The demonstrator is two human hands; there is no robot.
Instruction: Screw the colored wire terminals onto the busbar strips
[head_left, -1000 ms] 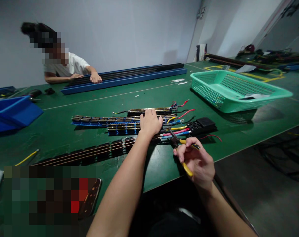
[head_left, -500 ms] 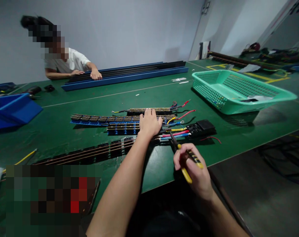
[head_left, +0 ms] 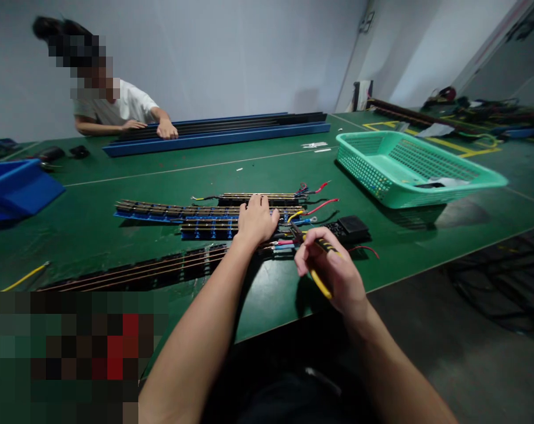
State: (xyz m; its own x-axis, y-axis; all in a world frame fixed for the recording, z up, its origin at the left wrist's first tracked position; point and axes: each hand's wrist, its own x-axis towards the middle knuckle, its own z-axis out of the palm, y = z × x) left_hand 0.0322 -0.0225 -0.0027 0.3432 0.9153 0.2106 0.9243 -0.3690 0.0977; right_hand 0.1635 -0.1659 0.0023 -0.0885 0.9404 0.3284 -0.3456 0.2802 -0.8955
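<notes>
Gripping yellow-handled pliers (head_left: 320,285) in right hand (head_left: 337,270); left hand (head_left: 256,222) lying over blue-based strips (head_left: 210,228), grip unclear.

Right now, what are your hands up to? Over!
Right hand gripping yellow-handled pliers. Left hand resting on blue-edged strips. Possible snag: yellow wire near tips.

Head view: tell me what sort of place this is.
Likely an assembly workshop: a long green worktable, wired strips laid out on it, and yellow-handled pliers in the right hand.
</notes>
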